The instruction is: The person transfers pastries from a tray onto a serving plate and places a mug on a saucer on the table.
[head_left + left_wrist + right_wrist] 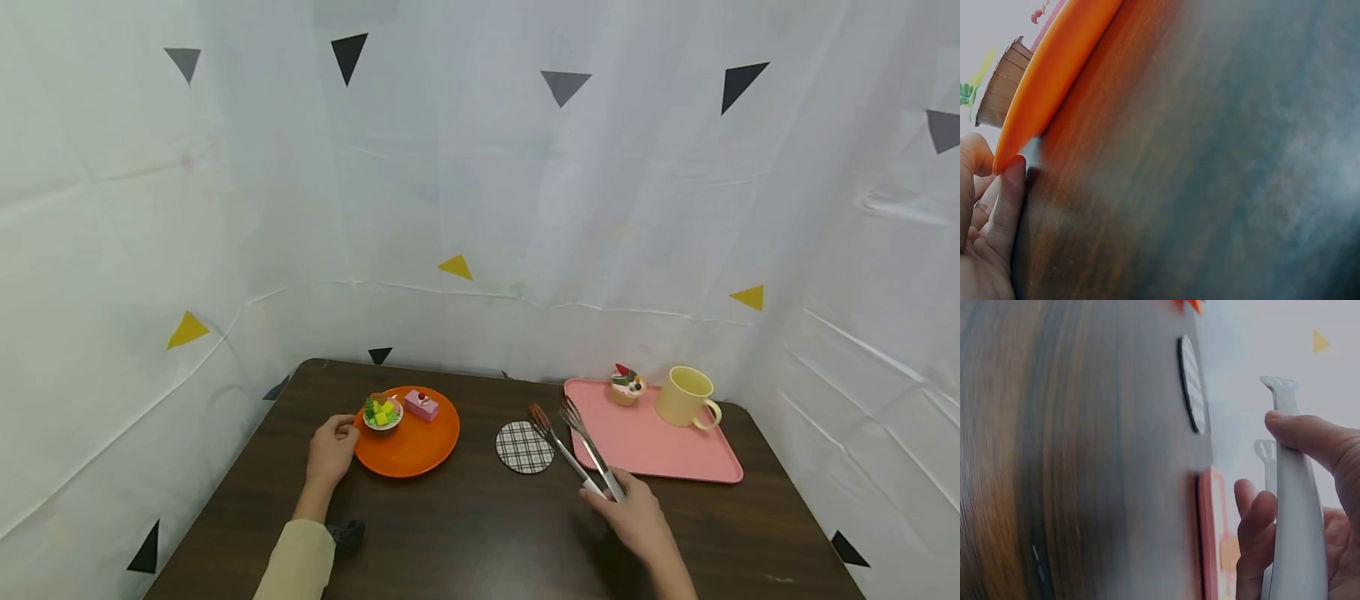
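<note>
My left hand (332, 450) pinches the left rim of an orange plate (408, 454), thumb above and fingers beneath, as the left wrist view shows. On that plate sit a toy cupcake (383, 413) with green and yellow topping and a pink cake slice (422, 406) with a red berry. In my right hand (633, 512) is a pair of metal tongs (597, 458), gripped by the arms. Their two tips stand apart with nothing between them, over the round checked coaster and the pink tray's left edge in the head view.
A round checked coaster (517, 450) lies mid-table. The pink tray (675, 467) at the right bears a fruit-topped cupcake (627, 387) and a yellow mug (681, 398). White curtains (495, 183) with triangles surround the dark wooden table (465, 533).
</note>
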The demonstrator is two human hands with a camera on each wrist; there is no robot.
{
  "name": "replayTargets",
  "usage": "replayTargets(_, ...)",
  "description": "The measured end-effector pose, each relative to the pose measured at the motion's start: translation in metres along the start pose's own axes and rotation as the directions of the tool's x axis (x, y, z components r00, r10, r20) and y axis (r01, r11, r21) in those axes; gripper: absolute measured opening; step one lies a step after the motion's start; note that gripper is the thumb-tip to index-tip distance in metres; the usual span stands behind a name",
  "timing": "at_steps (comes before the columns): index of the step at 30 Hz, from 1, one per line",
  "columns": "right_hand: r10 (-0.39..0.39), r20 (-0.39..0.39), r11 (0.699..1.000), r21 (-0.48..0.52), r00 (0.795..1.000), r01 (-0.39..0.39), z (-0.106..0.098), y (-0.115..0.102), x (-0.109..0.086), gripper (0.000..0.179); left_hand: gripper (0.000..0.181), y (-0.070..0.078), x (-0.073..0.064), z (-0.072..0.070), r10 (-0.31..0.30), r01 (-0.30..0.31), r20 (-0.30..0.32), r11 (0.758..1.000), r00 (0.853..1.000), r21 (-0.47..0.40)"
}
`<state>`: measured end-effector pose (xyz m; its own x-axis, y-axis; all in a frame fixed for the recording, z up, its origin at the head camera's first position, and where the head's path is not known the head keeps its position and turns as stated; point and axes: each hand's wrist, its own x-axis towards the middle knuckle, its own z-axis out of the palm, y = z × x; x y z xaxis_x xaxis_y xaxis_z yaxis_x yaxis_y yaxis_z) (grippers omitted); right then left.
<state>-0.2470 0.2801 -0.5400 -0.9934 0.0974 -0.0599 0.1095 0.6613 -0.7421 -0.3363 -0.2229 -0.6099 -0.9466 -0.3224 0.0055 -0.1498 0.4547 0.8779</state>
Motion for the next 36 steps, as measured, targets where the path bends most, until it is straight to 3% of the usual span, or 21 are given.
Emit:
replayTargets(7,0.082,-0.034,0.994,-0.067,0.996,-0.084,-0.024,0.018,0.004,0.077,0.045,0.001,0.0,0.0,-0.012,0.012,0.011,1.0,1.0,0.004)
replayTargets(17,0.19,-0.061,0.97,-0.144,0.98,-0.197,-0.044,0.034,0.006,0.081,0.046,0.001,-0.001,0.0,-0.014,0.014,0.006,1.0,1.0,0.004)
replayTargets(28,0.24,-0.081,0.957,-0.148,0.967,-0.25,-0.057,0.047,0.014,0.08,0.043,0.0,0.002,0.001,-0.005,0.005,-0.005,1.0,1.0,-0.021)
replayTargets(36,0.256,-0.113,0.948,-0.168,0.96,-0.272,-0.067,0.052,0.024,0.091,0.043,-0.001,0.002,0.001,-0.003,0.003,-0.009,1.0,1.0,-0.013)
